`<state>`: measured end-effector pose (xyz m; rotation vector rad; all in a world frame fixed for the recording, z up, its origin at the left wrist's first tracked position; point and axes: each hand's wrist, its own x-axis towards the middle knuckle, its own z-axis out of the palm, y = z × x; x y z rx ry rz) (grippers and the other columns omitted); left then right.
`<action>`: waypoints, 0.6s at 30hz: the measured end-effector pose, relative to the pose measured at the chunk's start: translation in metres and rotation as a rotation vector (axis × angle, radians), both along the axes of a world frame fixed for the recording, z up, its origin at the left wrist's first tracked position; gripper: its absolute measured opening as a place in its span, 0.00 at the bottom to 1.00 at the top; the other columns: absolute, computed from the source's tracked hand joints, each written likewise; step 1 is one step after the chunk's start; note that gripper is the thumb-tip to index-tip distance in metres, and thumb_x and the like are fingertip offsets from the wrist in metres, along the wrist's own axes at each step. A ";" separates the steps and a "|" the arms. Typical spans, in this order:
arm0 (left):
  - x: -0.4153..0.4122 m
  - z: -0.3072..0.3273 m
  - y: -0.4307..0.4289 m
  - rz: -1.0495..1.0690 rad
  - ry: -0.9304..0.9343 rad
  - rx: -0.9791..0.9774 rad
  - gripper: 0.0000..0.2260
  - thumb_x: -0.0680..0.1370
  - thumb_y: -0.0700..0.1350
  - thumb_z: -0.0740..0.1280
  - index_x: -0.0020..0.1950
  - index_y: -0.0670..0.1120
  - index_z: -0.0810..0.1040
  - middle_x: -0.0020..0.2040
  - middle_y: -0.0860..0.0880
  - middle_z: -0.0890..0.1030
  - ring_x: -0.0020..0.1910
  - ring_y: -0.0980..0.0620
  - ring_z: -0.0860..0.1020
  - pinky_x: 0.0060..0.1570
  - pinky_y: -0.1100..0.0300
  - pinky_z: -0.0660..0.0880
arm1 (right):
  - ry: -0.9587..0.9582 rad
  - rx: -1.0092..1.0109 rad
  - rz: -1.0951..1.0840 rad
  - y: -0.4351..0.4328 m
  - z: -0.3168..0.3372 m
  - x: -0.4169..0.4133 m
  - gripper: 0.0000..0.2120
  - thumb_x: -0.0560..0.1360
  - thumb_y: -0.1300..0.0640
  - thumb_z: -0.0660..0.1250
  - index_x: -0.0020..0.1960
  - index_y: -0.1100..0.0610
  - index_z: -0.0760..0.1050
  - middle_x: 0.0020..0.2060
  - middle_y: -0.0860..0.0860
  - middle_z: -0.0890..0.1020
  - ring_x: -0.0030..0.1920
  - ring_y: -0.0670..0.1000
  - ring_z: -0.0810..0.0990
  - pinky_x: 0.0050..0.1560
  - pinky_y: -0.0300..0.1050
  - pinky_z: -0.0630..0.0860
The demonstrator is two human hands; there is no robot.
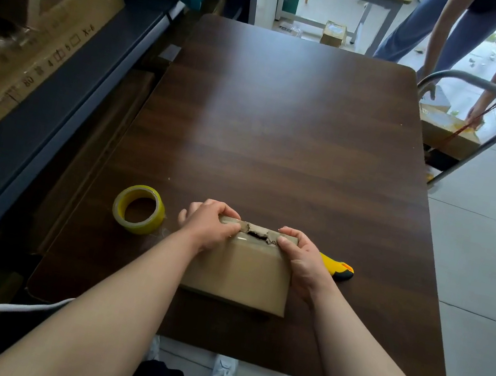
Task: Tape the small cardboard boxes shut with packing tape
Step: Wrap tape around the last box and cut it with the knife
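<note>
Gripping the box [241, 273] by its far edge, the left hand [210, 227] and right hand [300, 260] curl over a torn seam running left to right. The box lies at the table's [283, 128] near end. The tape [137, 227] sits just left, nearest the left hand, with nothing between; a cutter [338, 268] shows beyond the right.

We see one small brown cardboard box [241, 273] in the lower middle of the frame, lying on the dark tabletop [283, 128] with a broad plain face up. A glossy strip of tape runs along its far edge, and at the middle of that edge the cardboard is torn and ragged. Our left hand [210, 226] and right hand [301, 262] grip that edge at its two ends. The yellowish packing tape roll [139, 209] lies flat, hole up, left of the box and apart from it.
</note>
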<state>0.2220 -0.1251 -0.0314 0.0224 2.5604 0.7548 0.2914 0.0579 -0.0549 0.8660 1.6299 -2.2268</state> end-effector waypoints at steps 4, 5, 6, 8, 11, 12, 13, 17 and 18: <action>-0.002 0.000 0.002 -0.001 -0.040 -0.015 0.05 0.74 0.56 0.66 0.48 0.60 0.77 0.63 0.55 0.72 0.69 0.50 0.61 0.71 0.46 0.54 | 0.001 0.021 -0.014 -0.002 -0.001 0.000 0.07 0.79 0.63 0.64 0.57 0.58 0.73 0.45 0.56 0.80 0.38 0.50 0.80 0.34 0.42 0.79; -0.003 0.000 0.004 0.018 -0.058 -0.017 0.05 0.73 0.56 0.66 0.47 0.60 0.77 0.63 0.55 0.72 0.69 0.49 0.61 0.71 0.45 0.53 | 0.000 0.025 -0.020 -0.003 -0.001 0.000 0.08 0.79 0.63 0.64 0.57 0.58 0.72 0.45 0.56 0.80 0.37 0.50 0.80 0.34 0.42 0.79; -0.003 0.000 0.007 0.042 -0.074 -0.024 0.06 0.73 0.58 0.64 0.46 0.59 0.77 0.63 0.55 0.72 0.69 0.49 0.61 0.71 0.43 0.51 | -0.002 0.027 -0.031 -0.004 -0.001 0.000 0.08 0.79 0.64 0.64 0.57 0.58 0.72 0.45 0.56 0.80 0.37 0.49 0.80 0.33 0.42 0.79; -0.002 -0.002 0.012 0.069 -0.075 -0.080 0.13 0.72 0.65 0.62 0.45 0.58 0.76 0.64 0.55 0.71 0.69 0.48 0.61 0.71 0.41 0.48 | -0.004 0.033 -0.054 -0.007 -0.001 -0.001 0.08 0.78 0.63 0.65 0.57 0.57 0.72 0.44 0.55 0.80 0.36 0.49 0.80 0.33 0.41 0.78; 0.000 -0.008 0.016 0.021 -0.007 -0.200 0.22 0.66 0.75 0.61 0.48 0.60 0.76 0.64 0.54 0.71 0.69 0.47 0.62 0.70 0.40 0.50 | -0.011 0.066 -0.052 -0.008 -0.002 -0.001 0.09 0.77 0.63 0.66 0.56 0.56 0.72 0.45 0.55 0.80 0.38 0.50 0.80 0.35 0.42 0.78; 0.000 -0.009 0.016 0.013 0.009 -0.217 0.23 0.65 0.76 0.62 0.48 0.60 0.75 0.64 0.54 0.71 0.69 0.47 0.63 0.70 0.40 0.51 | -0.011 0.063 -0.052 -0.008 -0.002 -0.001 0.10 0.76 0.63 0.66 0.56 0.56 0.72 0.45 0.55 0.80 0.38 0.50 0.80 0.35 0.43 0.78; 0.000 -0.010 0.015 0.011 0.017 -0.222 0.23 0.65 0.76 0.62 0.48 0.60 0.75 0.64 0.54 0.71 0.68 0.47 0.63 0.70 0.40 0.52 | -0.008 0.057 -0.051 -0.008 -0.002 -0.001 0.10 0.76 0.62 0.67 0.57 0.56 0.72 0.45 0.55 0.80 0.39 0.51 0.80 0.35 0.43 0.78; 0.001 -0.009 0.014 0.017 0.022 -0.209 0.22 0.66 0.75 0.63 0.48 0.60 0.74 0.64 0.54 0.71 0.68 0.47 0.63 0.70 0.39 0.52 | -0.003 0.054 -0.031 -0.007 -0.004 0.000 0.10 0.75 0.62 0.70 0.54 0.54 0.72 0.48 0.57 0.80 0.41 0.52 0.81 0.38 0.44 0.79; 0.001 -0.009 0.015 0.017 0.020 -0.206 0.22 0.66 0.74 0.63 0.48 0.60 0.74 0.65 0.54 0.71 0.69 0.47 0.63 0.70 0.39 0.52 | -0.007 0.043 -0.029 -0.006 -0.004 0.000 0.10 0.75 0.62 0.70 0.53 0.53 0.72 0.49 0.57 0.80 0.41 0.52 0.81 0.39 0.45 0.79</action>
